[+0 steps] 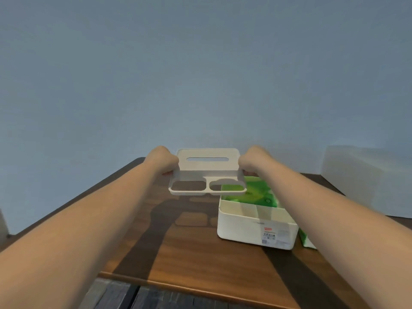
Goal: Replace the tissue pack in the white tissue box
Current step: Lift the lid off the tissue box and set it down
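Note:
I hold the white lid of the tissue box in the air above the table, left of the box. My left hand grips its left edge and my right hand its right edge. The lid has a long slot on top and two rounded openings at its near side. The open white tissue box stands on the table at the right, with a green tissue pack in its far compartment and two small compartments in front. Part of another green pack shows behind my right forearm.
The wooden table runs to a near edge at the bottom, with dark floor below. A blue-grey wall stands behind it. A pale boxy object sits at the far right of the table.

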{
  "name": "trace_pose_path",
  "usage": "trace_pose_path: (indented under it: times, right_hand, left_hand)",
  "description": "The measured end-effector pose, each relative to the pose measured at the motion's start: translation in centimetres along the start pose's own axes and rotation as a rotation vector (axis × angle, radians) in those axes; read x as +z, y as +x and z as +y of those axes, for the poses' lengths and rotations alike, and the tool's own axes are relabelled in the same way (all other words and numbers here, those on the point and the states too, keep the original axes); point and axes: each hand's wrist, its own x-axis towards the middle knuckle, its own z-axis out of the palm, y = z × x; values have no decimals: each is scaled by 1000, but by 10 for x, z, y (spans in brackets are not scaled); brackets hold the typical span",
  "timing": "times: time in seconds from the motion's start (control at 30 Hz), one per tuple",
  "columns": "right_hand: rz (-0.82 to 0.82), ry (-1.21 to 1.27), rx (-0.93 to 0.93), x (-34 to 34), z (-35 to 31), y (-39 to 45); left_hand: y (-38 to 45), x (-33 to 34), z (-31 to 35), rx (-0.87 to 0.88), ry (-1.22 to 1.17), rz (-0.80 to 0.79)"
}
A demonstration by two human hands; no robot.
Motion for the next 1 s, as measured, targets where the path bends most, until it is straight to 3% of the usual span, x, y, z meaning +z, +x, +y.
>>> trace_pose_path:
  times: [0.43, 0.67, 1.0]
  right_hand:
    - [-182, -340, -141, 89, -60, 18]
    - [-369, -607, -102, 115, -75, 26]
    - [-535, -728, -77, 142, -71, 26]
  left_hand:
    - [22, -4, -90, -144, 158, -13]
    - [34, 16, -113, -193, 181, -78]
    - [41, 26, -136, -194, 245, -67]
